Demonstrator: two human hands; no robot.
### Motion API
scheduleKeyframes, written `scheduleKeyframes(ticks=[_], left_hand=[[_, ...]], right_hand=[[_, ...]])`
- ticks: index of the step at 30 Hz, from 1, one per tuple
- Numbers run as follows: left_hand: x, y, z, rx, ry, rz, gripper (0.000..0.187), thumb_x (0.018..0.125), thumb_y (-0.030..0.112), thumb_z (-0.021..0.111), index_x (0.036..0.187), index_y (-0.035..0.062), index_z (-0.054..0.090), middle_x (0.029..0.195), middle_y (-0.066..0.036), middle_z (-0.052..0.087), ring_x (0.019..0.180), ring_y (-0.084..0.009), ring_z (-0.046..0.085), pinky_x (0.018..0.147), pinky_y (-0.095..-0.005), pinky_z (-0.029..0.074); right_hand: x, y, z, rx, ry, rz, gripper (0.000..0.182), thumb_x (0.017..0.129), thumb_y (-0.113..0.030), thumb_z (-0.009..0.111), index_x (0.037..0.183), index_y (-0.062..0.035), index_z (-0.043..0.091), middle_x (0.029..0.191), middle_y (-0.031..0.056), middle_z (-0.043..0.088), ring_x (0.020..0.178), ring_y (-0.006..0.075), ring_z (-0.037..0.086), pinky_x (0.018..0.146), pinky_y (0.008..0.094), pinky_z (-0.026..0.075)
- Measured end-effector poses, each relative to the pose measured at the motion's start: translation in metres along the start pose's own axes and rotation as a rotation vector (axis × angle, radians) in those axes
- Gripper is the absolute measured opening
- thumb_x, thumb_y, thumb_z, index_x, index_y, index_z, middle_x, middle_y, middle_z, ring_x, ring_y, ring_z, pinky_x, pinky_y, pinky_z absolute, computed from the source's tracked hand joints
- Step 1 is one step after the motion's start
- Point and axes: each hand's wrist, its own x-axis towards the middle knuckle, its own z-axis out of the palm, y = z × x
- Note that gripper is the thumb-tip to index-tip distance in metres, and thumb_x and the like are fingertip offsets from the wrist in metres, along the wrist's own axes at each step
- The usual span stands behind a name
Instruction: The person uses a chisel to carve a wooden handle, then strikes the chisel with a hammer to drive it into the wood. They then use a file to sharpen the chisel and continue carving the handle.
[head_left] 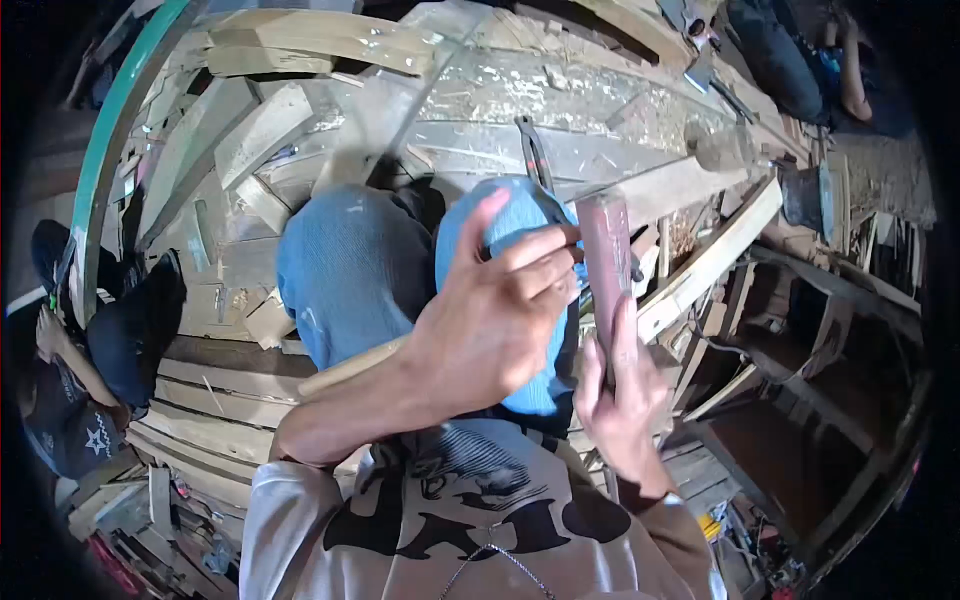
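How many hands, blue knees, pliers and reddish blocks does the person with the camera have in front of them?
Hands: 2, left hand and right hand
Blue knees: 2
Pliers: 1
Reddish block: 1
Total: 6

The left hand (pixel 495 320) is raised in front of the body, forearm bare and bent up from the near left, fingers curled inward with the thumb lifted, while just to its right the right hand (pixel 622 390) is closed in a fist, thumb pointing up.
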Motion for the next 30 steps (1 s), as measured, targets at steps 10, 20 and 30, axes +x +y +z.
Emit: scheduleKeyframes(ticks=[10,20,30], left_hand=[[-0.002,-0.002,-0.002,0.039,-0.039,0.016,0.018,0.074,0.001,0.071,0.090,-0.0058,0.072,0.103,-0.016,0.071,0.112,-0.0275,0.063,0.111,-0.0574,0.028],[-0.004,-0.001,0.001,-0.037,-0.097,0.039,0.032,0.074,0.011,0.061,0.097,-0.0089,0.069,0.111,-0.015,0.067,0.122,-0.0254,0.055,0.114,-0.0617,0.019],[-0.001,0.000,0.000,-0.027,-0.050,0.010,0.012,0.076,0.000,0.070,0.087,-0.0026,0.073,0.105,-0.011,0.071,0.116,-0.0219,0.063,0.111,-0.0563,0.027]], right_hand=[[-0.003,-0.004,-0.001,0.032,-0.034,0.061,0.056,0.085,-0.002,0.069,0.138,0.0018,0.052,0.074,0.0158,0.060,0.055,0.0265,0.059,0.048,0.0379,0.048],[0.018,-0.004,0.000,-0.002,-0.040,0.047,0.060,0.086,-0.002,0.069,0.142,-0.0014,0.049,0.069,0.0137,0.056,0.051,0.0263,0.056,0.045,0.0383,0.045],[-0.066,0.033,-0.028,-0.120,-0.010,0.089,0.056,0.090,0.001,0.058,0.142,0.0109,0.041,0.073,0.0181,0.065,0.054,0.0245,0.060,0.052,0.0334,0.047]])
